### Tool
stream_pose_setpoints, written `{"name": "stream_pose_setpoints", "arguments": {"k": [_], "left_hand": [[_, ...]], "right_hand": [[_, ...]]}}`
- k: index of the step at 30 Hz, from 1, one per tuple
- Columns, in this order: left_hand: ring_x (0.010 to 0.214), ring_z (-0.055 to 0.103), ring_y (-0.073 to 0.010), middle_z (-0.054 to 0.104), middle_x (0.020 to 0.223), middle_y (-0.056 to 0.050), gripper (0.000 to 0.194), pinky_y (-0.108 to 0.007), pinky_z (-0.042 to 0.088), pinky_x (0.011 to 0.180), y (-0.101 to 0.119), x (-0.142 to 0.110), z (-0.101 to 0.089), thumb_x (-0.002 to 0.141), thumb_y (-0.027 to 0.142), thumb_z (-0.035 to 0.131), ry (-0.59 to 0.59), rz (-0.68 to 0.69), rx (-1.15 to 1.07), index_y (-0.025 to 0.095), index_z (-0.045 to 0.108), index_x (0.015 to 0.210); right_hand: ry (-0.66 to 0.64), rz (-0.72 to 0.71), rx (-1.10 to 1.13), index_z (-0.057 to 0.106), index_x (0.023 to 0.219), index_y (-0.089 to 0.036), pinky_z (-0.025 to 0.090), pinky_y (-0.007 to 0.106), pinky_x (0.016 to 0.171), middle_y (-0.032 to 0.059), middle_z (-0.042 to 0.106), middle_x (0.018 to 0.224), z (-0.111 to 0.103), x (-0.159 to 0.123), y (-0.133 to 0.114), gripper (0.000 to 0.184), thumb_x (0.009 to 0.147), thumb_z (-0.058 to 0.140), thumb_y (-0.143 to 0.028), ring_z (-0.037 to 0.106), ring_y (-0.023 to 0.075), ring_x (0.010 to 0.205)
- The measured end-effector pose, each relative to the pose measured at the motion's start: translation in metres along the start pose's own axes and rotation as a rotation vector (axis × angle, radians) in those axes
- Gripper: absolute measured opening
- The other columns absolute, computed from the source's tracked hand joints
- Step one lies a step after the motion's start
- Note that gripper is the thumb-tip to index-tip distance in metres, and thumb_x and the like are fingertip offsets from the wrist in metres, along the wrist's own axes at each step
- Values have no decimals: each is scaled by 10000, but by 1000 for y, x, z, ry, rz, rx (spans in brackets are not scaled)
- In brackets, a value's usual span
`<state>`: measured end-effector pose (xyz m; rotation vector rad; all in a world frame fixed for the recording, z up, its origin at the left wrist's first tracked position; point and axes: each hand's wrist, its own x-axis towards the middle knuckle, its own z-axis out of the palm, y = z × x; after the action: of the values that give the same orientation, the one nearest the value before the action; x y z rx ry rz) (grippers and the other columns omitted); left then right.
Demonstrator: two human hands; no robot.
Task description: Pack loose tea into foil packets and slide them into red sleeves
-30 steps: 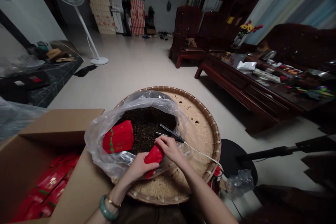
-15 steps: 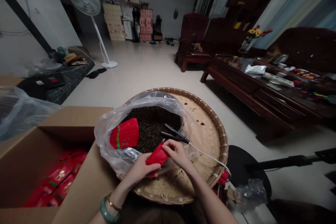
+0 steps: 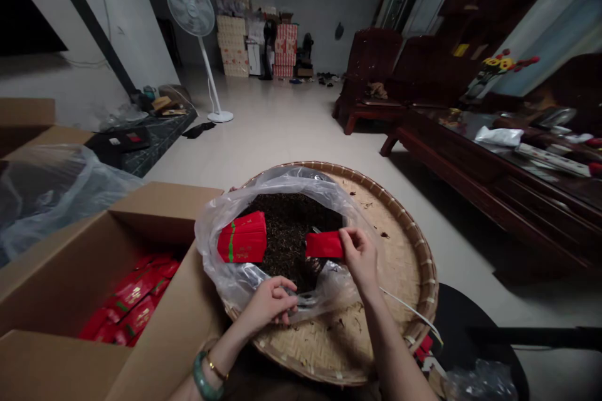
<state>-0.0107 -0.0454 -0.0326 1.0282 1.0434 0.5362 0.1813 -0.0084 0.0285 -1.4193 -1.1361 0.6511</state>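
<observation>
My right hand (image 3: 360, 257) pinches one end of a red packet (image 3: 324, 245) and holds it flat above dark loose tea leaves (image 3: 286, 235). The leaves fill a clear plastic bag (image 3: 209, 225) with a rolled-open rim. A corded, tong-like bag sealer lies mostly hidden behind the packet and my right hand; its white cord (image 3: 409, 308) runs off to the right. At the bag's near rim, my left hand (image 3: 270, 304) has loosely bent fingers, apart, with nothing visible in them. On the leaves at left rests a stack of flat red packets (image 3: 242, 238) with a green band.
A round bamboo tray (image 3: 426, 257) carries the bag and scattered leaf bits. To the left, an open cardboard box (image 3: 164, 319) contains several red packets (image 3: 134, 297). A black round stand base (image 3: 480, 338) is at right. Beyond are a white fan (image 3: 190, 6) and a wooden table (image 3: 451, 169).
The red packet has left my left hand and moved right and up in my right hand, over the sealer. My left hand has loosened. The view has turned slightly left.
</observation>
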Motion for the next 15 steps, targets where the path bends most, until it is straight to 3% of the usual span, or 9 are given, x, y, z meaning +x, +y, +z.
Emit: {"name": "stream_pose_setpoints", "arguments": {"k": [3,5,7,9,11,14,15], "left_hand": [[358,524,-91,652,583,10,439,-173,322,343,-1,-1,0,620,414,706,53,33,3,147,539,926],[357,513,-95,661,623,-2,461,-190,341,347,-1,-3,-2,645,428,677,107,79,5,153,529,983],[363,519,-109,668,660,-19,431,-207,347,343,1,-3,-5,680,426,631,160,122,63,159,530,1003],[372,533,-139,656,636,-23,353,-236,363,343,4,-4,-10,718,392,580,230,169,210,159,557,982],[446,575,-181,658,655,-41,280,-291,437,417,9,-6,-17,750,347,549,315,221,342,163,594,957],[831,614,-267,665,967,-97,253,-404,491,771,20,-9,-34,771,280,568,477,349,474,187,635,997],[954,575,-290,637,1061,-106,262,-433,461,853,24,-9,-41,784,254,557,588,468,662,198,643,1025]], "right_hand": [[-172,-19,110,601,882,-200,471,246,539,7,594,699,46,2,-47,341,818,493,-517,556,134,583],[-517,14,372,589,977,-204,496,252,564,7,608,713,73,1,-74,406,849,426,-554,585,125,587],[-671,33,513,603,936,-178,520,275,608,32,636,737,85,2,-84,437,844,431,-569,614,134,625],[-611,83,488,613,886,-162,525,274,624,36,647,725,80,6,-72,399,787,536,-541,627,139,641],[-548,191,382,613,872,-164,512,254,573,34,654,720,65,10,-42,371,741,585,-510,628,140,632],[-485,245,204,627,846,-159,472,222,515,29,654,701,42,10,7,307,724,596,-439,613,130,612],[-488,268,160,627,827,-157,458,216,492,25,650,683,36,8,20,295,717,595,-428,605,127,592]]}}
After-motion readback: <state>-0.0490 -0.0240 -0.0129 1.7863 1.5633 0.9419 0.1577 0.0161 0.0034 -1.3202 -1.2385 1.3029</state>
